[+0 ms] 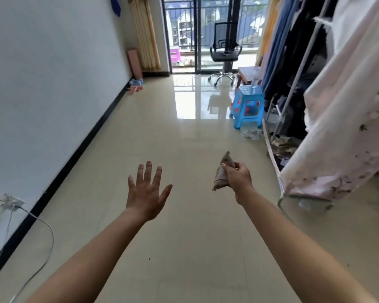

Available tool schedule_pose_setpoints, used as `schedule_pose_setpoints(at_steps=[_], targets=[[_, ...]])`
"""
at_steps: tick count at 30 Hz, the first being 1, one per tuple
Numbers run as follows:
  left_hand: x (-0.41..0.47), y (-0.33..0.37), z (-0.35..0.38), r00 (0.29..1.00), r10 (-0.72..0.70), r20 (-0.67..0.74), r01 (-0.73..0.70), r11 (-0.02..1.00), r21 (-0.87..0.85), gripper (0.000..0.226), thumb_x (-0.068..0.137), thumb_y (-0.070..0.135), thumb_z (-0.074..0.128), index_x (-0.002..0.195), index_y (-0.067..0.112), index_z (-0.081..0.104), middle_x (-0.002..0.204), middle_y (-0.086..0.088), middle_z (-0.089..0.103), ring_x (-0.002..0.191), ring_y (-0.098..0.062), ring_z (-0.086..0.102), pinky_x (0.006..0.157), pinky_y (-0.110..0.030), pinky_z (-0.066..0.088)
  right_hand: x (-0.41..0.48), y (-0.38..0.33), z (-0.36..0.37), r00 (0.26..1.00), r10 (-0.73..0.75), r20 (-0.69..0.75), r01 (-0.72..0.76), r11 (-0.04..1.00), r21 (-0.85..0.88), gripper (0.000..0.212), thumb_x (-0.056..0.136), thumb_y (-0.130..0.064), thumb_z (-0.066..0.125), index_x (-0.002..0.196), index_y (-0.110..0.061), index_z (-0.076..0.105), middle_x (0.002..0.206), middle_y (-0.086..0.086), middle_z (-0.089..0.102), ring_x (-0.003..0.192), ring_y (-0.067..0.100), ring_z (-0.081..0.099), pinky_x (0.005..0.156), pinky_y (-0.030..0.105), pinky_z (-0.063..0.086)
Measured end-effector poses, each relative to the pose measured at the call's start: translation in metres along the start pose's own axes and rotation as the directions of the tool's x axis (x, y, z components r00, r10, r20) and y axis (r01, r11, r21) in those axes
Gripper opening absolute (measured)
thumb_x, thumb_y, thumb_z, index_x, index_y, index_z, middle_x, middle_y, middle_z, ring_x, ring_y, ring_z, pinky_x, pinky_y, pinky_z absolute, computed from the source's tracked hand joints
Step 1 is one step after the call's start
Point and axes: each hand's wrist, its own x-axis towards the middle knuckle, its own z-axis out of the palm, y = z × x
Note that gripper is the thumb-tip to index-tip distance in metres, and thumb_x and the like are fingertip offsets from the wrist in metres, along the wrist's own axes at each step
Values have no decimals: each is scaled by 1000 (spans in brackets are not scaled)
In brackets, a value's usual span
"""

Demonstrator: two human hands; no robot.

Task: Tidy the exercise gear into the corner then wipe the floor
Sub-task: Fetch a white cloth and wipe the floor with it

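Observation:
My right hand (239, 177) is closed around a crumpled grey-brown cloth (222, 172), held out above the beige tiled floor (184, 248). My left hand (147, 191) is stretched out beside it, palm down, fingers spread, holding nothing. In the far left corner by the wall stands a rolled pink mat (135, 63) on end. Small blue dumbbells (136, 82) and a pink item (134, 89) lie on the floor next to it.
A clothes rack (315, 73) with hanging garments fills the right side. A blue plastic stool (247, 106), crumpled paper (252, 134) and a black office chair (225, 53) stand ahead. A white cable (46, 226) runs from a wall socket at the left.

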Motion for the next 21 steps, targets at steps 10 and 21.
schedule_pose_setpoints(at_steps=[10, 21], targets=[[279, -9, 21, 994, -93, -59, 87, 992, -88, 85, 87, 69, -4, 157, 21, 2, 164, -11, -10, 151, -31, -9, 118, -58, 7, 271, -70, 118, 982, -60, 180, 92, 980, -177, 14, 93, -26, 67, 100, -18, 59, 101, 9, 69, 89, 21, 67, 80, 36, 57], [647, 24, -18, 996, 40, -84, -46, 996, -72, 74, 98, 62, 13, 156, 21, -6, 163, -10, -17, 150, -29, -16, 120, -56, 4, 567, -202, 185, 982, -140, 127, 164, 965, -205, 21, 94, -29, 67, 106, -15, 59, 97, 4, 68, 85, 16, 65, 70, 27, 52]])
